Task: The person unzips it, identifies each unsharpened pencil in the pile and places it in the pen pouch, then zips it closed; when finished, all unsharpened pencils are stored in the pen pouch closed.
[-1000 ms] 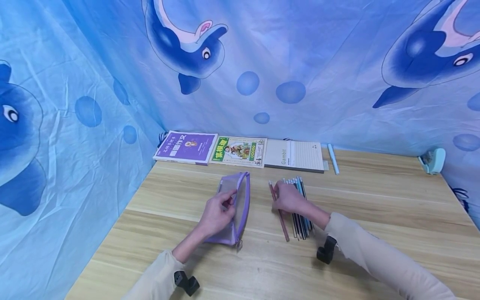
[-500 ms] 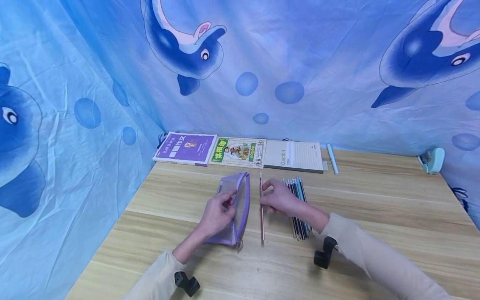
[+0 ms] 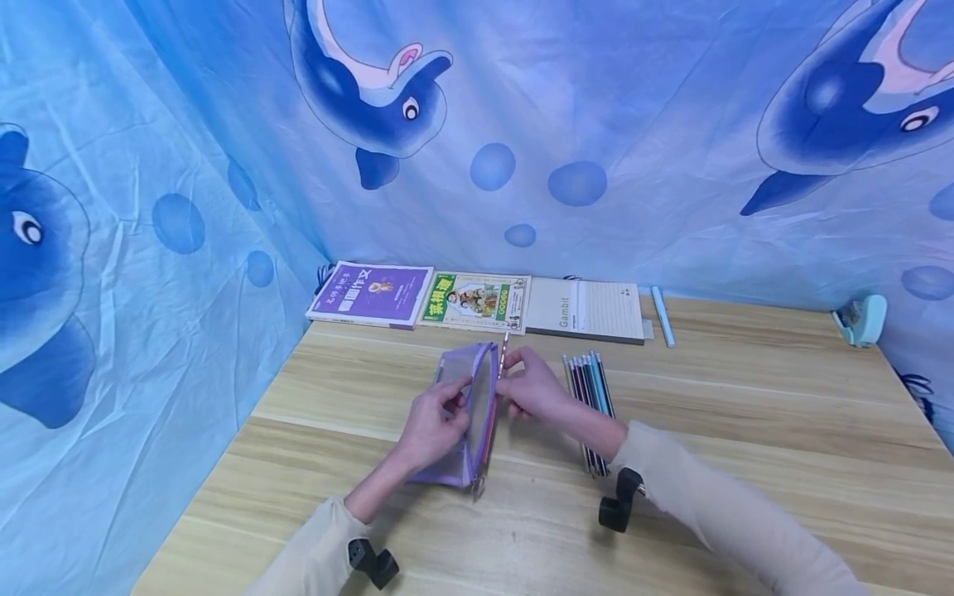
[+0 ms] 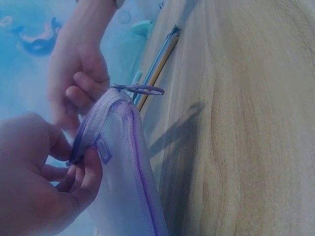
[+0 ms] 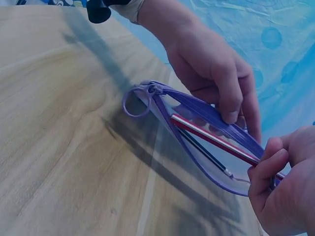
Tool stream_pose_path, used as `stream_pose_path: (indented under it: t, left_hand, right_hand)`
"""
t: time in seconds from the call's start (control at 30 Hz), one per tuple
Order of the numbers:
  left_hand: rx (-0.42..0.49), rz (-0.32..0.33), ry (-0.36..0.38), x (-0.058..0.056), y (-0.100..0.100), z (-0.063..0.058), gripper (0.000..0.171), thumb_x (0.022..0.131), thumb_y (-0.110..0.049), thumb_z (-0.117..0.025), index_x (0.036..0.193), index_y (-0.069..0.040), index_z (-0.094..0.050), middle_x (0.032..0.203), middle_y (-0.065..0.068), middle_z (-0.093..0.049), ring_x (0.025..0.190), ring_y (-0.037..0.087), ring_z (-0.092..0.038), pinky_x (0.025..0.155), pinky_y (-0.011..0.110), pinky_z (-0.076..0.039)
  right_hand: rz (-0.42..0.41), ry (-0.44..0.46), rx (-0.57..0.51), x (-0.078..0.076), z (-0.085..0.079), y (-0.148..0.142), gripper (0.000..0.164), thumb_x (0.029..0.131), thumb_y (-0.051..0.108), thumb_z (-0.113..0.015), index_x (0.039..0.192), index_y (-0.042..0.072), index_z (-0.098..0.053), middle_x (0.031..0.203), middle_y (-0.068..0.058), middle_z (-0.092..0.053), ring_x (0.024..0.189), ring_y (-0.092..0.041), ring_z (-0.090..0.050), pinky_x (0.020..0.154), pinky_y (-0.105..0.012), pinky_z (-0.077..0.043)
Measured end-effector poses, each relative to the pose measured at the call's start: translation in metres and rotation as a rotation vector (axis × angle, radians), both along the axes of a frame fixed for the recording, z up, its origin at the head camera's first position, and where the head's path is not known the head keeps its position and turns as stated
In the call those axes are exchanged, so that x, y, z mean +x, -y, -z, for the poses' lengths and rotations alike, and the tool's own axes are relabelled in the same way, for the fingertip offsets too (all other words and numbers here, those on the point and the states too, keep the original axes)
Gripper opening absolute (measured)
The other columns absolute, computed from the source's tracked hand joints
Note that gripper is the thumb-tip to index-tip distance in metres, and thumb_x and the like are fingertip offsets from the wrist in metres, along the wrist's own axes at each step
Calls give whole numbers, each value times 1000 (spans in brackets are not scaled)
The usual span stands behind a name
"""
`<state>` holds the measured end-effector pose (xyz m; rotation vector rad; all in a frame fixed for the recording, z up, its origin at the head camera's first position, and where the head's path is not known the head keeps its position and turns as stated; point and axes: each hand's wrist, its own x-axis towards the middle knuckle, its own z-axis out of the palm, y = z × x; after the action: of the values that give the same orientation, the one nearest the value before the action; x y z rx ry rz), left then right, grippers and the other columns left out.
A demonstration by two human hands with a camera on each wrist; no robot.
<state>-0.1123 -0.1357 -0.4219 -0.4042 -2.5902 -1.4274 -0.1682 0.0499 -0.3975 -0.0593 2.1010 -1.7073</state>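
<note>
in the head view, the right forearm (image 3: 596, 429) covers part of the pencils (image 3: 589, 385) and the left hand (image 3: 432, 424) part of the pouch (image 3: 456, 364). the right wrist view cuts off the right hand (image 5: 288, 189), which hides a stretch of the red pencil (image 5: 211, 137). fine print on the notebook (image 3: 607, 308) is illegible.

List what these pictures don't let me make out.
Red pencil, part of its length: right wrist view, covered by the right hand.
Pencil case, part of its wall: head view, behind the left hand.
Loose pencils, their middles: head view, behind the right forearm; exact count too fine to tell.
Purple book, smallest lettering: head view, too small to read.
</note>
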Motion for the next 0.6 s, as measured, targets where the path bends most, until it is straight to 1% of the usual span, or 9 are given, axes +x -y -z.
stream_pose_path:
  t: [0.07, 0.27, 0.37, 0.6]
  left_hand:
    - [5, 1, 8, 0, 0, 0, 53, 76, 13, -65, 129, 13, -58, 86, 5, -61, 75, 21, -60, 65, 26, -57]
    - [0, 3, -1, -1, 0, 0, 53, 76, 13, -64, 128, 13, -59, 86, 6, -61, 76, 22, -61, 65, 26, -57]
    - [2, 5, 0, -1, 0, 1, 53, 76, 13, -64, 128, 13, -59, 86, 5, -61, 76, 23, -61, 66, 26, -57]
    - [6, 7, 5, -2, -1, 1, 53, 76, 14, -65, 129, 13, -58, 86, 5, -61, 77, 20, -61, 68, 26, -57]
  right_hand:
    - [9, 2, -16, 0, 1, 3, 38, 88, 0, -66, 121, 3, -46, 83, -15, -65, 46, -13, -47, 37, -21, -36]
    - [33, -19, -48, 2, 7, 10, 34, 88, 0, -65, 117, 3, -47, 80, -17, -62, 46, -13, -47, 37, -20, -37]
    - [23, -21, -51, 6, 11, 13, 33, 88, -1, -65, 116, 2, -46, 80, -19, -63, 45, -14, -48, 36, -20, -38]
    - [3, -22, -49, 14, 18, 20, 34, 87, -2, -65, 116, 0, -47, 83, -16, -64, 45, -13, -48, 35, -20, -39]
